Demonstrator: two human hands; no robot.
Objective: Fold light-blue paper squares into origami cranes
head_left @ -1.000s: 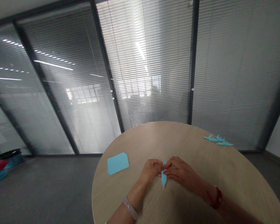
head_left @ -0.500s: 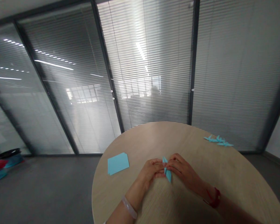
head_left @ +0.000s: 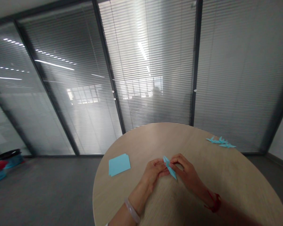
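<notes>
Between my two hands is a narrow piece of folded light-blue paper [head_left: 171, 171], tilted, with pointed ends. My left hand [head_left: 153, 172] grips its left side, fingers closed around it; a pale bangle is on that wrist. From the other side, the thumb and fingers of my right hand [head_left: 184, 169] pinch the paper near its upper middle. A red band circles the right wrist. Parts of the folds are hidden by my fingers.
A stack of light-blue paper sheets [head_left: 119, 164] lies on the round wooden table [head_left: 155, 135] at left. Several folded blue paper figures [head_left: 220, 142] sit near the right edge. Behind the table stand glass panels with blinds [head_left: 155, 56]. Bins [head_left: 10, 158] are on the floor at far left.
The folded paper has turned more diagonally, its lower tip swinging right. My right hand's fingers have shifted into a thumb pinch; my left hand stays nearly in place.
</notes>
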